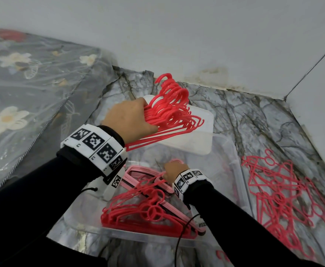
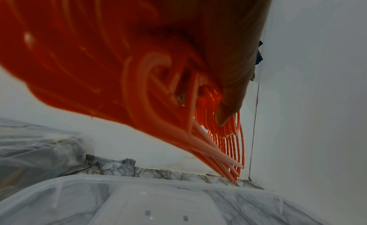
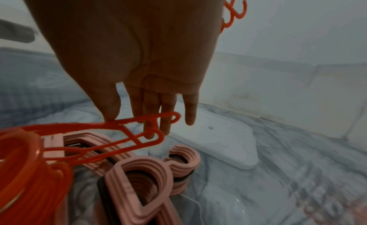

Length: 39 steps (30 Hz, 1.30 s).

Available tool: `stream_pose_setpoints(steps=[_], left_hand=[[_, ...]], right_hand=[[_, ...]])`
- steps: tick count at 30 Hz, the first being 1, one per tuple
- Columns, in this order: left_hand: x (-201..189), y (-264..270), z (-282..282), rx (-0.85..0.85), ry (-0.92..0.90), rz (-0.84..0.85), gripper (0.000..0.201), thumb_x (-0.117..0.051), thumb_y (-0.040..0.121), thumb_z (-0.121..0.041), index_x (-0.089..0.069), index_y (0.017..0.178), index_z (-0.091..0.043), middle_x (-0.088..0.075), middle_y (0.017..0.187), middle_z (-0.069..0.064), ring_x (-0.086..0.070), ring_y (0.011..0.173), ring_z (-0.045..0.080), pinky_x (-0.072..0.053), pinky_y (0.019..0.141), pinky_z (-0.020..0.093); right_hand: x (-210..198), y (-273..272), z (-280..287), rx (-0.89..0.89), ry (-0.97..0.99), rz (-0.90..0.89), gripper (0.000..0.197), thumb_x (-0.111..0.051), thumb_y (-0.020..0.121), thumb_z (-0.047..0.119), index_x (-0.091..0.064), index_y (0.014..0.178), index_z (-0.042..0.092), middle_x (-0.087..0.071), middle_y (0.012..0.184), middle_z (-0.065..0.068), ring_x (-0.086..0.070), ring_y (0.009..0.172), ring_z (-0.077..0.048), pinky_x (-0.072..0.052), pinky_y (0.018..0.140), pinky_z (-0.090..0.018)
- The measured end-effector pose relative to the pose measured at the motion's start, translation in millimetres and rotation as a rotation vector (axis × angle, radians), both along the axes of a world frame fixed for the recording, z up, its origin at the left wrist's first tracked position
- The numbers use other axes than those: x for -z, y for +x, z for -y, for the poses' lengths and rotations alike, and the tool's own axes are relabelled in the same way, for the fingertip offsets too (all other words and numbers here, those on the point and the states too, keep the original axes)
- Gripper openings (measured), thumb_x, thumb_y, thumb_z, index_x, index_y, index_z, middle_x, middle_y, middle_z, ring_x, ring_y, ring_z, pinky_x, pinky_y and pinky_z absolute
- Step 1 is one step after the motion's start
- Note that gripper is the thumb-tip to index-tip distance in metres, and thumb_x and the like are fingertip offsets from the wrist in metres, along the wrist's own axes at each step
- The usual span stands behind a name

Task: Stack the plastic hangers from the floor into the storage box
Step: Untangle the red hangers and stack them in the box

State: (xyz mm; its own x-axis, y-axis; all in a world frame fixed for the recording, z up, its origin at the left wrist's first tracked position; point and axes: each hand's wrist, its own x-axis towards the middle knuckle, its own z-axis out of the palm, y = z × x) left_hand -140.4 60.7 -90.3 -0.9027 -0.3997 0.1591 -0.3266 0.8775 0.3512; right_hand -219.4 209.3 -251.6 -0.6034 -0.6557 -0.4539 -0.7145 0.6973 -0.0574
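Note:
My left hand grips a thick bundle of red plastic hangers by their necks and holds it above the far end of the clear storage box. In the left wrist view the bundle fills the frame beside my thumb. My right hand is down inside the box. It pinches the end of one red hanger between thumb and fingers. Under it lie a stack of pale pink hangers and a stack of red hangers.
A loose pile of red hangers lies on the marble-patterned floor right of the box. The translucent lid lies under the box's far end. A plastic-wrapped floral mattress borders the left, and grey walls close the corner behind.

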Motion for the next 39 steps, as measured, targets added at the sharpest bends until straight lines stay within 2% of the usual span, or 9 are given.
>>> stream_pose_setpoints(steps=[3, 6, 11, 16, 21, 26, 32, 35, 39], left_hand=[[0.1, -0.6, -1.2, -0.005, -0.001, 0.005, 0.037, -0.065, 0.071, -0.052, -0.051, 0.091, -0.024, -0.057, 0.08, -0.006, -0.055, 0.073, 0.019, -0.039, 0.065, 0.028], [0.4, -1.3, -1.5, -0.001, 0.008, 0.011, 0.034, -0.064, 0.072, -0.049, -0.051, 0.091, -0.024, -0.057, 0.08, -0.005, -0.056, 0.073, 0.019, -0.04, 0.065, 0.028], [1.1, -2.1, -1.4, -0.007, 0.019, -0.012, 0.026, -0.06, 0.075, -0.043, -0.049, 0.089, -0.024, -0.055, 0.078, -0.004, -0.055, 0.073, 0.023, -0.04, 0.065, 0.029], [-1.0, -3.8, 0.9, -0.019, 0.04, -0.031, 0.027, -0.059, 0.077, -0.039, -0.05, 0.093, -0.02, -0.057, 0.082, -0.002, -0.055, 0.075, 0.023, -0.043, 0.069, 0.032], [-6.2, -1.5, 5.6, -0.048, 0.052, -0.039, 0.025, -0.061, 0.076, -0.034, -0.051, 0.092, -0.018, -0.058, 0.083, 0.001, -0.051, 0.073, 0.022, -0.038, 0.067, 0.03], [-10.8, 3.0, 6.7, -0.058, 0.045, -0.068, 0.03, -0.062, 0.078, -0.036, -0.055, 0.098, -0.015, -0.064, 0.092, 0.007, -0.058, 0.084, 0.029, -0.039, 0.07, 0.031], [-13.6, 4.2, 2.6, -0.056, 0.059, -0.061, 0.026, -0.061, 0.076, -0.037, -0.054, 0.094, -0.019, -0.059, 0.085, 0.001, -0.056, 0.08, 0.026, -0.045, 0.072, 0.033], [-12.7, 3.3, 0.3, -0.04, 0.08, -0.059, 0.023, -0.061, 0.076, -0.037, -0.051, 0.09, -0.021, -0.056, 0.079, -0.004, -0.056, 0.076, 0.023, -0.043, 0.069, 0.03], [-10.6, 1.4, 1.8, -0.026, 0.085, -0.073, 0.024, -0.061, 0.075, -0.037, -0.051, 0.089, -0.021, -0.059, 0.08, -0.001, -0.056, 0.074, 0.023, -0.043, 0.068, 0.03]], right_hand=[[3.3, 7.1, 5.6, -0.028, 0.014, 0.002, 0.045, -0.055, 0.092, 0.029, -0.049, 0.134, 0.017, -0.063, 0.12, -0.012, -0.057, 0.113, -0.031, -0.042, 0.095, -0.038], [3.5, 10.2, 10.1, 0.002, -0.004, 0.061, 0.033, -0.058, 0.091, 0.02, -0.059, 0.121, 0.005, -0.062, 0.121, -0.016, -0.057, 0.114, -0.032, -0.048, 0.094, -0.039], [-12.9, 8.7, 10.4, -0.022, -0.053, 0.057, 0.028, -0.062, 0.085, 0.018, -0.061, 0.112, 0.011, -0.063, 0.116, -0.012, -0.059, 0.11, -0.031, -0.047, 0.095, -0.04], [-49.1, 1.4, 1.7, 0.057, -0.19, 0.085, 0.022, -0.051, 0.088, 0.005, -0.056, 0.11, 0.005, -0.061, 0.116, -0.017, -0.057, 0.108, -0.033, -0.048, 0.088, -0.036], [-84.6, 0.2, -14.7, 0.108, -0.212, 0.107, 0.024, -0.043, 0.09, 0.007, -0.058, 0.109, 0.002, -0.061, 0.116, -0.019, -0.056, 0.109, -0.033, -0.047, 0.09, -0.038], [-98.0, 5.0, -35.0, 0.117, -0.294, 0.148, 0.01, -0.055, 0.09, 0.024, -0.06, 0.094, 0.017, -0.065, 0.102, -0.007, -0.058, 0.094, -0.024, -0.041, 0.074, -0.029], [-76.2, 24.4, -31.0, 0.083, -0.249, 0.109, 0.03, -0.049, 0.09, 0.006, -0.07, 0.11, 0.016, -0.064, 0.12, -0.01, -0.057, 0.113, -0.028, -0.045, 0.097, -0.034], [-63.6, 34.5, -18.9, 0.022, -0.184, 0.121, 0.029, -0.053, 0.09, 0.004, -0.069, 0.113, 0.011, -0.062, 0.122, -0.014, -0.056, 0.115, -0.028, -0.04, 0.1, -0.03], [-56.4, 42.3, -6.3, -0.05, -0.233, 0.059, 0.029, -0.053, 0.087, -0.001, -0.067, 0.11, 0.01, -0.06, 0.116, -0.013, -0.058, 0.108, -0.029, -0.045, 0.093, -0.034]])
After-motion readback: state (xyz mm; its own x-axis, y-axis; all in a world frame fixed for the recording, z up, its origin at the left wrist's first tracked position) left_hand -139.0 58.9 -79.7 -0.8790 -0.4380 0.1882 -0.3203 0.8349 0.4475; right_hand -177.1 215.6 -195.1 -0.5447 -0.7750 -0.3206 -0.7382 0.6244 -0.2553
